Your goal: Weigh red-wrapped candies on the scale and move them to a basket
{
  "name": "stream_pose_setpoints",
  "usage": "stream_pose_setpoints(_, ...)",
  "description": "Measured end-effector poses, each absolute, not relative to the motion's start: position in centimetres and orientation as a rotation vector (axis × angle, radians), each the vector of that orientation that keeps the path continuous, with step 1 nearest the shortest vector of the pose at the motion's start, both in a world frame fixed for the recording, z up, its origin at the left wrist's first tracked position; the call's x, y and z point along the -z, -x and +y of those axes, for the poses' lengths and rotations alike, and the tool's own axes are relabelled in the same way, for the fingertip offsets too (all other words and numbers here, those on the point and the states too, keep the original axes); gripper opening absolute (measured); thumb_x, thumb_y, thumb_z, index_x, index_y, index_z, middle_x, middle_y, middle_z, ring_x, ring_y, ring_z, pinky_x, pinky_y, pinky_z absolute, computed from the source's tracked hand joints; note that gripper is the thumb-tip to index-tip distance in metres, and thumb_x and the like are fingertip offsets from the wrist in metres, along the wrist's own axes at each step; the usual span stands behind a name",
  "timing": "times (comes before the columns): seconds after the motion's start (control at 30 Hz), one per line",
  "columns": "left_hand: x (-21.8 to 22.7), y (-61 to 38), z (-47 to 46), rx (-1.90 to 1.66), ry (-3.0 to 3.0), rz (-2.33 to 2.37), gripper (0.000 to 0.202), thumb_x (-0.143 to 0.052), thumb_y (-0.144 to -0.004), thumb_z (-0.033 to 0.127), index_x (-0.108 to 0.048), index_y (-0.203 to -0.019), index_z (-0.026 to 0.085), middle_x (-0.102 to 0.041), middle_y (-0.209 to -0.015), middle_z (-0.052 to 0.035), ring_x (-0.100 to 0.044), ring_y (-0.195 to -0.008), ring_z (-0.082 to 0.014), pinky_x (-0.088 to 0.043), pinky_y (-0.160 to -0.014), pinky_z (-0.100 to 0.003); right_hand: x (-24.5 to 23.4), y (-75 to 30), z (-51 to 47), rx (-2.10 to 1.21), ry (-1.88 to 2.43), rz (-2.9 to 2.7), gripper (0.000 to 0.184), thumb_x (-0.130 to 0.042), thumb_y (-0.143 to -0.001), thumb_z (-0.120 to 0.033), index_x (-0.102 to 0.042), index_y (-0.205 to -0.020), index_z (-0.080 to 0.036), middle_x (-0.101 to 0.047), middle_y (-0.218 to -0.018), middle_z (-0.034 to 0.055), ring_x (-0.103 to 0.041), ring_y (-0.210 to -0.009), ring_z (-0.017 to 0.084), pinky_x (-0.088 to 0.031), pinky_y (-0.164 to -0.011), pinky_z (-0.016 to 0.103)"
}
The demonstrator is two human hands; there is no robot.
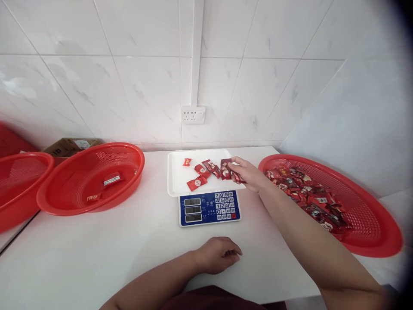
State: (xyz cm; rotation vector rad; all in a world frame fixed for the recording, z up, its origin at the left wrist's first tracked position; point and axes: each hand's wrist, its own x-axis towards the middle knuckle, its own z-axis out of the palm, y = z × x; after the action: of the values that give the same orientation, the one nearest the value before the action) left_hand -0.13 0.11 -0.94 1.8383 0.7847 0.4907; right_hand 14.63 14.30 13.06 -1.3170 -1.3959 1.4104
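My right hand (pixel 247 173) is closed on dark red snack packets (pixel 226 169) above the right side of a white weighing tray (pixel 177 187). On the tray lie several more wrapped pieces: a small red one (pixel 186 162) far left, a bright red packet (pixel 196 183) at the front, and a darker packet (pixel 211 167) close to my right hand. The tray belongs to a digital scale (pixel 209 209) with a blue keypad panel and three displays. In front of the scale my left hand (pixel 221 255) rests on the table, fingers loosely curled, thumb apart, holding nothing.
At the right, a red plastic basket (pixel 371 219) holds many wrapped packets (pixel 309 198). Another red basket (pixel 71 202) on the left contains a few packets, beside a further red basket (pixel 22 172). Behind them sits a cardboard box (pixel 66 147). A tiled wall with a socket (pixel 193 115) bounds the table.
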Motion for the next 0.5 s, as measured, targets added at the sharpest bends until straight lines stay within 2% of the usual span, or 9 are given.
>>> stream_pose_setpoints(0.13,0.9,0.1,0.1,-0.494,-1.845,0.778,0.025,-0.054,-0.079,0.029,-0.069,-0.098,0.024,-0.066,-0.094,-0.0075,-0.062,-0.079,-0.0201,-0.051,-0.074,-0.029,-13.8,-16.1,12.2,-1.404,1.282,-1.329,0.028,-0.063,-0.075,-0.043,-0.048,-0.086,-0.022,-0.058,-0.057,-0.0033,-0.04,-0.039,0.006,-0.025,-0.036,0.017)
stream_pose_setpoints(0.23,0.9,0.1,0.1,-0.488,-1.858,0.778,0.025,-0.055,-0.079,0.029,-0.069,-0.099,0.022,-0.065,-0.094,-0.0078,-0.062,-0.079,-0.0197,-0.05,-0.074,-0.029,-13.1,-17.1,9.9,-1.467,1.224,-1.341,0.035,-0.062,-0.073,-0.05,-0.046,-0.086,-0.023,-0.061,-0.064,-0.0009,-0.044,-0.043,0.008,-0.026,-0.035,0.018)
stream_pose_setpoints(0.37,0.9,0.2,0.2,-0.486,-1.751,0.764,0.033,-0.06,-0.078,0.042,-0.067,-0.103,0.021,-0.066,-0.092,-0.0088,-0.061,-0.079,-0.0198,-0.048,-0.074,-0.029,-10.5,-17.5,5.9,-1.606,1.213,-1.451,0.04,-0.058,-0.073,-0.058,-0.043,-0.086,-0.023,-0.063,-0.071,0.0013,-0.05,-0.046,0.01,-0.029,-0.036,0.019)
stream_pose_setpoints(0.5,0.5,0.4,0.2,-0.467,-1.657,0.718,0.047,-0.069,-0.069,0.047,-0.063,-0.104,0.017,-0.065,-0.088,-0.0081,-0.06,-0.077,-0.0195,-0.048,-0.071,-0.028,-8.0,-17.0,2.4,-1.783,1.325,-1.63,0.036,-0.052,-0.079,-0.057,-0.047,-0.084,-0.022,-0.062,-0.069,-0.0003,-0.045,-0.042,0.008,-0.03,-0.036,0.019)
